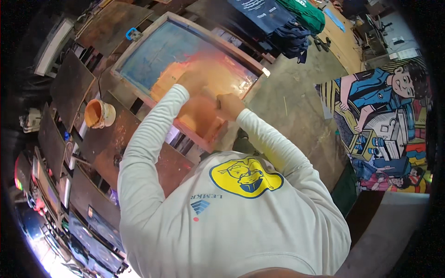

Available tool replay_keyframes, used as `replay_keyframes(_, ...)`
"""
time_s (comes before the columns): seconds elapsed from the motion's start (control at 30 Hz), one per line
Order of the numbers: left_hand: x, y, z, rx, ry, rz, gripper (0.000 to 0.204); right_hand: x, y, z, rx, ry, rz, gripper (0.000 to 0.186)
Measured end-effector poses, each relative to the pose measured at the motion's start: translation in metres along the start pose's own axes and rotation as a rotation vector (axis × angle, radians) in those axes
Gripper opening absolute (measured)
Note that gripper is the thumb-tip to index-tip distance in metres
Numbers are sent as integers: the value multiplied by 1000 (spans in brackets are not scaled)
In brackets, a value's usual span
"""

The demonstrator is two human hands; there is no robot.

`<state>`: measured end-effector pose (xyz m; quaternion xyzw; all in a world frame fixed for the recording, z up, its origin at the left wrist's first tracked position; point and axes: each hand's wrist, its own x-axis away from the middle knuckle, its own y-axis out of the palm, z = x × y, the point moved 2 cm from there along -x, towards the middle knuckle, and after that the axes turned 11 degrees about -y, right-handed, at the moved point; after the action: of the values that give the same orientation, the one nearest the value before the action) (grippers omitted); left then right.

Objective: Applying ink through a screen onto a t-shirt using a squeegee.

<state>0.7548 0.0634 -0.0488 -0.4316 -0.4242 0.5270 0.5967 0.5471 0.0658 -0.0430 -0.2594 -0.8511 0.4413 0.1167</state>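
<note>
A wooden-framed printing screen (163, 19) lies before me. Its mesh is blue-grey at the far left, with orange ink (169, 79) spread over the middle and near part. Over the inked mesh is my left hand (193, 82), smeared by motion, so its fingers cannot be made out. To its right, near the frame's right side, my right hand (229, 106) is closed, with fingers curled toward the mesh. A small dark bit shows at its fingertips, but what it grips is hidden.
An ink-stained bucket (100, 114) stands left of the screen on a brown board (111, 143). A blue clamp-like piece (133, 34) sits at the frame's far left corner. Dark shirts (271, 18) and a green one (303, 16) hang beyond. At right is a cartoon-printed panel (380, 125).
</note>
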Motion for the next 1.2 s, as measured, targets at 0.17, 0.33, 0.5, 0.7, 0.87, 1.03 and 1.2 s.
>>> replay_keyframes(0.17,-73,3,16,-105,24,223,17,-28,-42,35,322,181,39,25)
replay_keyframes(0.33,-98,38,11,-41,-90,271,23,-33,-41,57,363,213,12,30)
replay_keyframes(0.5,-40,46,-6,89,-55,229,22,-13,2,28,262,193,93,26)
replay_keyframes(0.7,28,6,-20,46,-140,-80,29,-10,30,-14,120,152,-72,26)
replay_keyframes(0.87,-19,-16,18,122,-188,193,15,-29,-18,39,187,87,44,21)
replay_keyframes(1.03,-131,-2,33,-35,-185,39,30,-50,-70,94,236,212,96,25)
replay_keyframes(1.2,-161,22,22,56,-196,74,35,-64,-73,117,275,305,-23,38)
